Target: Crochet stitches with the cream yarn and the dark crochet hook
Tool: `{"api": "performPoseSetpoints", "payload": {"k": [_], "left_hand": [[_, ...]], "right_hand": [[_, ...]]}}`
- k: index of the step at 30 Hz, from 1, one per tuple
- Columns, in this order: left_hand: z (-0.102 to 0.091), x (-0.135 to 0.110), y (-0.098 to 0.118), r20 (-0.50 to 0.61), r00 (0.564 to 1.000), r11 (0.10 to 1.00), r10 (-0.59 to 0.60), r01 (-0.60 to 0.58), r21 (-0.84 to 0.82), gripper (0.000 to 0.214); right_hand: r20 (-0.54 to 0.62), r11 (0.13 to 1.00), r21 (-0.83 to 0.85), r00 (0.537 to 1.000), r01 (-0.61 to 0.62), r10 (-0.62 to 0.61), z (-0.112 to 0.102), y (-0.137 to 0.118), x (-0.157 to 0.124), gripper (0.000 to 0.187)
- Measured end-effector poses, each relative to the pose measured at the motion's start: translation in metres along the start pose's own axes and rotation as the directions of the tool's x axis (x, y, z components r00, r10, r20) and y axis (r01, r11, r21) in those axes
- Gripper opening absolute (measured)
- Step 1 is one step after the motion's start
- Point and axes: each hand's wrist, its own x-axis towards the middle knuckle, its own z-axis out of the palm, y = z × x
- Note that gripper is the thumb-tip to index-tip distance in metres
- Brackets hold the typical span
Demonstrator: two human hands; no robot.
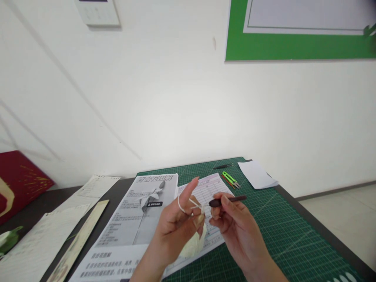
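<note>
My left hand (179, 223) is raised over the table with its index finger pointing up and a strand of pale yarn (188, 205) looped around that finger. The other fingers curl in and pinch the yarn, and a cream yarn ball (192, 244) sits just under the hand. My right hand (235, 227) is closed on a dark crochet hook (227, 200), whose tip meets the yarn beside my left fingers. Both hands hover over a pink-edged form sheet (205, 192) on the green cutting mat (282, 231).
A printed instruction sheet (138, 211) with a flower picture lies left of my hands. Green-handled snips (230, 179), a dark pen (222, 166) and a white paper (257, 174) lie at the mat's far end. A wooden ruler (79, 239), papers and a red board (17, 180) are at left.
</note>
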Motion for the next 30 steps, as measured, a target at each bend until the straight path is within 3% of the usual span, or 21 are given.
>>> {"api": "performPoseSetpoints", "payload": {"k": [3, 5, 7, 9, 11, 13, 15, 19, 21, 25, 30], "left_hand": [[0.002, 0.001, -0.002, -0.044, 0.999, 0.998, 0.007, -0.004, 0.057, 0.053], [0.004, 0.002, -0.003, -0.099, 0.995, 0.999, -0.026, 0.029, 0.029, 0.054], [0.006, 0.003, -0.003, -0.142, 0.987, 0.997, -0.075, 0.069, -0.046, 0.055], [0.009, 0.003, -0.002, -0.137, 0.982, 0.981, -0.129, 0.105, -0.165, 0.059], [0.010, 0.003, 0.000, -0.111, 0.972, 0.932, -0.209, 0.163, -0.324, 0.063], [0.010, 0.003, 0.003, -0.083, 0.955, 0.855, -0.286, 0.215, -0.472, 0.065], [0.010, 0.003, 0.005, -0.044, 0.946, 0.787, -0.321, 0.240, -0.569, 0.063], [0.009, 0.005, 0.006, 0.078, 0.963, 0.727, -0.257, 0.246, -0.642, 0.058], [0.007, 0.006, 0.007, 0.101, 0.967, 0.728, -0.233, 0.243, -0.641, 0.058], [0.003, 0.006, 0.009, 0.099, 0.977, 0.753, -0.188, 0.208, -0.624, 0.059], [0.002, 0.005, 0.012, 0.092, 0.981, 0.753, -0.168, 0.188, -0.631, 0.058]], "right_hand": [[0.004, 0.965, -0.171, 0.979, 0.200, -0.203, 0.001, 0.001, -0.004, 0.012], [0.059, 0.864, -0.340, 0.925, 0.371, -0.375, -0.001, 0.002, -0.008, 0.009], [0.195, 0.651, -0.514, 0.815, 0.559, -0.546, -0.004, 0.003, -0.012, 0.018], [0.419, 0.351, -0.606, 0.662, 0.714, -0.622, -0.009, 0.004, -0.015, 0.036], [0.634, 0.084, -0.588, 0.524, 0.804, -0.569, -0.014, 0.004, -0.018, 0.053], [0.745, -0.037, -0.535, 0.450, 0.844, -0.493, -0.017, 0.004, -0.019, 0.062], [0.729, 0.025, -0.529, 0.469, 0.848, -0.499, -0.015, 0.004, -0.019, 0.060], [0.486, 0.420, -0.513, 0.656, 0.749, -0.577, -0.004, 0.004, -0.017, 0.032], [0.410, 0.560, -0.447, 0.716, 0.698, -0.565, -0.001, 0.005, -0.015, 0.019], [0.311, 0.724, -0.332, 0.794, 0.605, -0.521, -0.005, 0.006, -0.011, 0.012], [0.218, 0.857, -0.209, 0.877, 0.472, -0.429, -0.008, 0.006, -0.009, 0.009]]}}
